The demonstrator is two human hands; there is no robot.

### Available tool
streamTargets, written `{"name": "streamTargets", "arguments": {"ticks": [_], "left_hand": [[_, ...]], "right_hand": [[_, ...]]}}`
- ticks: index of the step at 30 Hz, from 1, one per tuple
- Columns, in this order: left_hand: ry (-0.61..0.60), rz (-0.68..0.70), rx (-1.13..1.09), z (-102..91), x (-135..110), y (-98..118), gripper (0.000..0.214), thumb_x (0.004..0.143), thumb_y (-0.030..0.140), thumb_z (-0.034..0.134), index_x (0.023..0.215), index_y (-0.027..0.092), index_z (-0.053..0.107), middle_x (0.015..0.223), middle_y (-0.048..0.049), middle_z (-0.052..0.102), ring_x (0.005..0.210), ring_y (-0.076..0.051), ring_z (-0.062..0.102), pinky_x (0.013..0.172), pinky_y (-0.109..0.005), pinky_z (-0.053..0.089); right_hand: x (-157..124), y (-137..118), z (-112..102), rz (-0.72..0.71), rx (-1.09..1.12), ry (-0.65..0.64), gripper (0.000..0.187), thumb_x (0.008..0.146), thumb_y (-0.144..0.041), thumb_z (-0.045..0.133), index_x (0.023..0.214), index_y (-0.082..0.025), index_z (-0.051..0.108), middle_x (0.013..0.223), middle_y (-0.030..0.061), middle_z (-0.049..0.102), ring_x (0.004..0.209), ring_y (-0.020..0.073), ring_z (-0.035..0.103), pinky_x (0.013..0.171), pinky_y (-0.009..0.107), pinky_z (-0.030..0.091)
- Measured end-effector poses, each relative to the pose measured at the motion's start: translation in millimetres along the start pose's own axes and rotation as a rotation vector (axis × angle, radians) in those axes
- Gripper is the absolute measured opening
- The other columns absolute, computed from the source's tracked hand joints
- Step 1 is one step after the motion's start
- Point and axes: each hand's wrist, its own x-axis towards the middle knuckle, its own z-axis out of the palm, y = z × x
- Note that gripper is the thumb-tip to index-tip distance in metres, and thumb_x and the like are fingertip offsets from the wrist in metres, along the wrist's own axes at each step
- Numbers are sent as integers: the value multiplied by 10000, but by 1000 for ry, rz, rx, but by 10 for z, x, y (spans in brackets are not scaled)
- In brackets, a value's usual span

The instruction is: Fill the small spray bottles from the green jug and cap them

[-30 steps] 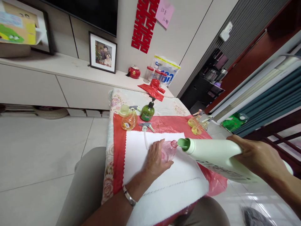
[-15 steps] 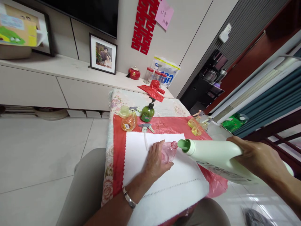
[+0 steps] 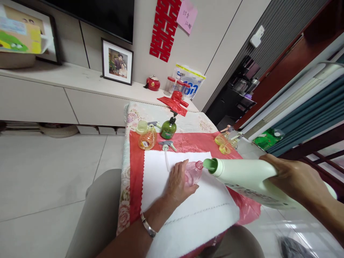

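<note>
Pale green jug tipped at the mouth of a pink bottle, near half of table

Left hand (image 3: 177, 181): curled round the pink bottle (image 3: 192, 175), fingers over its far-left side, thumb along its near side. Bottle sits on a white cloth (image 3: 196, 215) in the table's (image 3: 125, 211) near half, right of the cloth's middle; neck uncapped, leaning toward the jug. Silver bracelet (image 3: 147, 225) on the left wrist.

Right hand (image 3: 295, 172): closed round the pale green jug (image 3: 242, 172), thumb side uppermost; fingertips out of sight behind it. Jug almost level, its base out past the table's right edge. Green spout (image 3: 210, 164) right at the bottle's mouth; cannot tell whether they touch. No reading possible of the liquid level in the bottle.

White cloth lies on a red sheet (image 3: 135, 186), itself over a floral tablecloth (image 3: 126, 179). At the white cloth's far edge: a grey spray head (image 3: 167, 145), its tube running down toward the left hand. Beyond it, a green pump bottle (image 3: 168, 129), upright. Toward the table's far left corner, an orange bottle (image 3: 147, 139) with a pale yellow cup (image 3: 141, 126) just behind. By the right edge, yellow spray bottles (image 3: 222, 138) in a cluster. Crumpled red plastic (image 3: 176, 103) at the far edge.
</note>
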Motion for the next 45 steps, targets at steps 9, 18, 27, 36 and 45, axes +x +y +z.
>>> {"name": "streamTargets", "arguments": {"ticks": [9,18,27,36,45], "left_hand": [[-6,2,-4,-7,2,1,954,621,176,812,1417,220,288,1295,-122,513,1226,-333,503,1067,-549,434],[-12,-3,-11,-15,-1,14,943,635,185,807,1417,237,284,1296,-115,503,1228,-339,498,1062,-556,431],[-16,-18,-12,-21,1,20,931,632,180,802,1421,212,308,1291,-122,517,1235,-328,498,1074,-543,428],[-19,-18,-13,-23,0,18,940,629,169,807,1421,210,303,1291,-119,510,1230,-324,498,1075,-538,428],[-18,-13,-28,-16,-3,4,948,626,182,817,1422,227,304,1303,-120,505,1238,-336,501,1072,-551,427]], "right_hand": [[-6,11,-14,-2,5,1,402,597,-426,445,933,-395,663,716,-45,656,647,206,614,560,294,386],[7,12,-14,3,-4,-12,403,614,-418,457,963,-407,659,731,-49,656,651,201,609,566,293,386],[5,-11,-21,1,-9,-11,405,621,-421,459,971,-404,663,730,-45,655,660,205,613,565,295,381],[13,-1,-19,-13,-19,-13,388,640,-406,465,977,-397,658,741,-45,664,650,196,616,558,283,381],[8,35,3,-49,-15,44,375,632,-401,485,958,-392,670,726,-46,670,608,187,601,528,271,360]]}}
